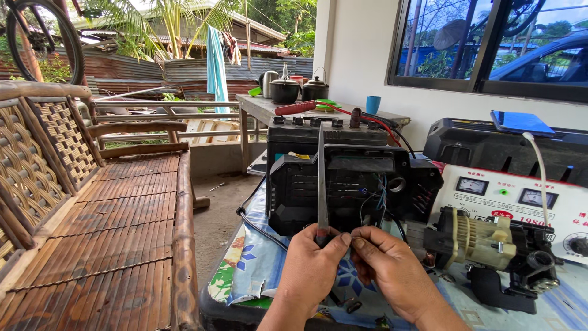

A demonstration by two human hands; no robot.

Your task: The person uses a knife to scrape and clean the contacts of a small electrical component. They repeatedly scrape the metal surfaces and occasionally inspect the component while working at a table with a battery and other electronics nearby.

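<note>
At the near edge of the tabletop (520, 306), covered with a blue flowered cloth (245, 270), the person's two hands meet just in front of an opened black machine housing (343, 184). The left hand (309, 270) is clamped around the handle end of a long thin metal tool (321, 178), which stands nearly upright with its narrow shaft rising in front of the housing. The right hand (386, 266) is beside it, fingers curled together and its fingertips touching the left hand's knuckles near the tool's base; whether it pinches anything small cannot be told. Loose coloured wires (376, 199) hang inside the housing. Behind it sits a black battery (318, 132) with a red-handled clamp (300, 108) and red cable on top. To the right lie a cream and black motor assembly (490, 242) and a white charger box with two dial gauges (520, 202). A woven bamboo bench (98, 208) stands to the left, apart from the tabletop.
</note>
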